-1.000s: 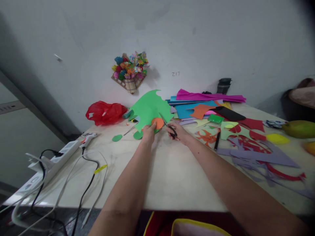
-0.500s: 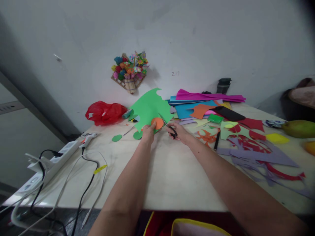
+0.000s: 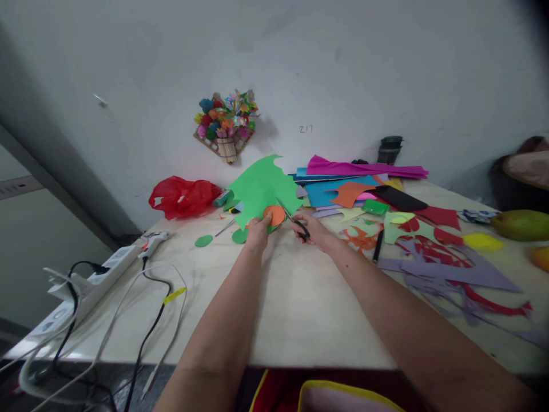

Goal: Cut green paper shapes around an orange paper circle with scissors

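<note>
A large green sheet (image 3: pixel 261 186) with bitten-out edges is raised above the table, an orange disc (image 3: pixel 277 215) lying over its lower part. My left hand (image 3: pixel 258 230) pinches both pieces at the lower edge, thumb on the disc. In my right hand (image 3: pixel 312 229) is a pair of black-handled scissors (image 3: pixel 302 229), fingers wrapped round the handles. The blades reach up and left onto the green sheet, just right of the disc. Green oval cut-outs (image 3: pixel 203 241) lie on the table to the left, one partly behind my left hand.
Left are a red plastic bag (image 3: pixel 182 197), a white power strip (image 3: pixel 92 280) and loose cables. Stacked coloured sheets (image 3: pixel 317 194), a black phone (image 3: pixel 401 198), a black pen (image 3: pixel 378 246) and paper scraps (image 3: pixel 433 252) lie right. Paper flowers (image 3: pixel 227 120) hang on the wall.
Very little differs. The top of the green sheet has dipped slightly; both hands, the orange disc and the scissors stay almost where they were.
</note>
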The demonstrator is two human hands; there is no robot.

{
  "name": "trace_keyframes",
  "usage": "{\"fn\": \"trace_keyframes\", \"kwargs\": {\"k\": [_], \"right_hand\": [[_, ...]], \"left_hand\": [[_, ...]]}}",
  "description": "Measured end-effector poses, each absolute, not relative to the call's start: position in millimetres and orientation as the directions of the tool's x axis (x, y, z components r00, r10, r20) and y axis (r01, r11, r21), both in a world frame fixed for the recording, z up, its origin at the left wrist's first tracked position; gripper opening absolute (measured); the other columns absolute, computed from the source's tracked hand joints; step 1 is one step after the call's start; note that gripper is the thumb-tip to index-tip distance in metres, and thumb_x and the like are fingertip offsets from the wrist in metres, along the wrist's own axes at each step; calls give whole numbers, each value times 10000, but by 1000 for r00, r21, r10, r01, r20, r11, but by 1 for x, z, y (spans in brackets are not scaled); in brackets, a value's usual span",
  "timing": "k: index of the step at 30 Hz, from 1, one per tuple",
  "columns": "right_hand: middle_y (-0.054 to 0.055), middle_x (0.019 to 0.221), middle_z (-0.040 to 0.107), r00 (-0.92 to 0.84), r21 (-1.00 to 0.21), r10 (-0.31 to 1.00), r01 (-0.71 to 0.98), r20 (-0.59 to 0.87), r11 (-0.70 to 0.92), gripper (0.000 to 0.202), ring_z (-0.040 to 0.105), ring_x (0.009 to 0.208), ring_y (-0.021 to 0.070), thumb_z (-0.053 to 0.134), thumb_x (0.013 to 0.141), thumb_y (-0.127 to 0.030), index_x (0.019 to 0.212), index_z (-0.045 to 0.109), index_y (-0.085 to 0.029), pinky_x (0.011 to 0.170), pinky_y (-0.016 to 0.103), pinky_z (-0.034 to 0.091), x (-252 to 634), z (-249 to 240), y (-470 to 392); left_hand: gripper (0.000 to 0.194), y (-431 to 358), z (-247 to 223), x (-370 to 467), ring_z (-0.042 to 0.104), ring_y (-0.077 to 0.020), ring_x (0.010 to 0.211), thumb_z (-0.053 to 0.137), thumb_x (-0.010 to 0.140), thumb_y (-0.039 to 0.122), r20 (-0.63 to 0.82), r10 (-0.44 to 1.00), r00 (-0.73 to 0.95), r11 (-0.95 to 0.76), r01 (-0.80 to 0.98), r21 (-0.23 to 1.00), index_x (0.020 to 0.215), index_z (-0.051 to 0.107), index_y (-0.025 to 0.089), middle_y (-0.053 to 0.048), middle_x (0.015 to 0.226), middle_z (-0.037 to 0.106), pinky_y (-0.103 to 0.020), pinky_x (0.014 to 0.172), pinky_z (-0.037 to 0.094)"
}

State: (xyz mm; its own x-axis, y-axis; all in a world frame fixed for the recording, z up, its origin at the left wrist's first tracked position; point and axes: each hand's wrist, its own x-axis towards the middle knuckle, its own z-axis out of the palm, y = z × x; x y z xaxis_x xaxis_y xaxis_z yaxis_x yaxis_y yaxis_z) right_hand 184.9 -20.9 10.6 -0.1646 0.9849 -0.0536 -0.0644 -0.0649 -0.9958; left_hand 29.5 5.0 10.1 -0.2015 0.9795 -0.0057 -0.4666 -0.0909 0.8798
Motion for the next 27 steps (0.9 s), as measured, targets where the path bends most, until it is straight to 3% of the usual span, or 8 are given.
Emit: {"fn": "trace_keyframes", "kwargs": {"k": [8, 18, 27], "right_hand": [[-81, 478, 521, -159, -994, 985, -73, -64, -76, 260, 462, 358, 89, 655, 708, -286, 914, 513, -214, 332, 164, 214, 184, 15, -24], [-89, 479, 510, -125, -991, 989, -96, -80, -93, 253, 471, 380, 95, 675, 719, -227, 917, 519, -216, 367, 174, 340, 182, 15, -23], [-83, 482, 511, -127, -992, 990, -100, -68, -81, 267, 463, 383, 97, 714, 723, -227, 909, 524, -213, 368, 179, 328, 181, 12, -20]], "left_hand": [[250, 7, 6, 30, 728, -293, 908, 839, 642, 141, -14, 982, -190, -81, -484, 871, 570, 600, 139, -101, 659, 688, -473, 910, 577], [198, 6, 7, 29, 722, -231, 776, 828, 670, 160, -3, 982, -188, -87, -470, 878, 641, 637, 118, -73, 643, 690, -477, 916, 570], [219, 5, 7, 29, 724, -240, 776, 821, 672, 143, 0, 982, -188, -90, -472, 877, 586, 621, 119, -82, 637, 686, -467, 919, 569]]}}
